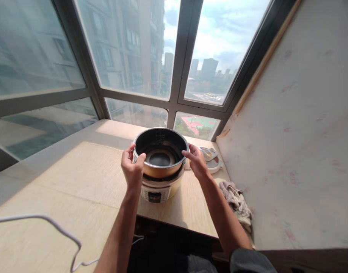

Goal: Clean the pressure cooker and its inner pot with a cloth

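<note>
Between my two hands is a round inner pot, dark inside with a pale metal rim and a gold outer wall. My left hand pinches its rim on the left side, thumb over the edge. On the opposite side my right hand grips the rim in the same way. The pot is over the mouth of a rice cooker, with part of its gold wall showing above the cooker's body. A control panel with a dark display faces me. How deep the pot sits in the cooker is hidden.
Behind my right hand lies a white lid-like part. A crumpled cloth rests against the patterned wall. A white cord crosses the wooden surface at left. Windows with dark frames stand behind the cooker.
</note>
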Motion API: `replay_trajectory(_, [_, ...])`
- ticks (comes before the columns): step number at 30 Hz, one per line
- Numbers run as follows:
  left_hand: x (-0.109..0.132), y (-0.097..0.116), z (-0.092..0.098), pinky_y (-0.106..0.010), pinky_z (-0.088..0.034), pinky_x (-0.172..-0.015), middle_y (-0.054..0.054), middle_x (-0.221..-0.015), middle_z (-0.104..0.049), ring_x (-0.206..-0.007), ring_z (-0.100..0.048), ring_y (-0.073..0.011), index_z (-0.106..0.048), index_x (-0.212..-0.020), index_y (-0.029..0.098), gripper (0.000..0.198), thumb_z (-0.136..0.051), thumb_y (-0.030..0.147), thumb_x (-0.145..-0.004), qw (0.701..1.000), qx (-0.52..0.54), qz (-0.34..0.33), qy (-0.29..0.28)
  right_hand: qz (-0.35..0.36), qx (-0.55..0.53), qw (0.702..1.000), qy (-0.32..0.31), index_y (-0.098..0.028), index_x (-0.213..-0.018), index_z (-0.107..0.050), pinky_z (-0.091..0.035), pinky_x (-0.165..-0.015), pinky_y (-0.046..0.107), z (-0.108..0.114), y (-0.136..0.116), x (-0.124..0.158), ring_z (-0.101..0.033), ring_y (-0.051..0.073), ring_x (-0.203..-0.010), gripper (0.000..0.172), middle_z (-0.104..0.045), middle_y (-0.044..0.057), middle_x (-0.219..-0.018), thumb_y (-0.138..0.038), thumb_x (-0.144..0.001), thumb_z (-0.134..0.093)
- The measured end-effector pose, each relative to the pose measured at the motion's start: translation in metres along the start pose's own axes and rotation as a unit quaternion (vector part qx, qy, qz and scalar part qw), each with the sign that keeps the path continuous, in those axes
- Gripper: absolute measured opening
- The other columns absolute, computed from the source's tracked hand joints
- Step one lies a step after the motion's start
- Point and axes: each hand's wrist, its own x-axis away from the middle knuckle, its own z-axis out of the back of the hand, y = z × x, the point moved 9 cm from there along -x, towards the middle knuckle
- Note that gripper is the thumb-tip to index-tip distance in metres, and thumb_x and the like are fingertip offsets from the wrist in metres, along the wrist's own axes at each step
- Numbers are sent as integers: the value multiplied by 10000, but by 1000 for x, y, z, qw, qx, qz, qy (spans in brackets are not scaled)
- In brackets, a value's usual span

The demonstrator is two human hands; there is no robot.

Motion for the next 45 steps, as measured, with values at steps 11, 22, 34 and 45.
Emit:
replay_trajectory(11, [95, 97, -89, -539, -265, -1260, -115, -1715, -192, -1574, -189, -358, -191, -1619, 250, 849, -609, 487, -919, 964, -4, -198, -178, 127, -120, 966, 192, -252, -1216, -548, -469, -1078, 463, 71, -75, 61, -656, 252, -1102, 566, -691, 16, -1127, -225, -663, -667])
replay_trajectory(22, [225, 18, -142, -527, -121, -1304, -48, -1747, 0, -1596, -59, -327, -20, -1658, 332, 920, -604, 362, -948, 919, 86, -47, -383, 101, 5, 914, 392, -251, -1202, -630, -496, -988, 430, 193, -74, 199, -634, 254, -1023, 606, -677, 29, -1123, -130, -609, -603])
replay_trajectory(34, [263, -85, -71, -526, -95, -1298, -53, -1734, -146, -1595, -100, -302, -219, -1632, 353, 817, -635, 251, -937, 931, -38, 59, -358, -70, -68, 904, 416, -225, -1305, -531, -490, -821, 311, 205, 60, 252, -607, 202, -914, 778, -658, 29, -1124, -167, -539, -654])
replay_trajectory(45, [258, -118, -51, -486, -177, -1294, -112, -1722, -180, -1580, -186, -299, -142, -1649, 284, 910, -674, 330, -912, 935, -75, 135, -318, -84, -24, 916, 392, -216, -1288, -554, -501, -832, 312, 203, 91, 244, -619, 206, -934, 734, -675, 45, -1138, -197, -558, -623])
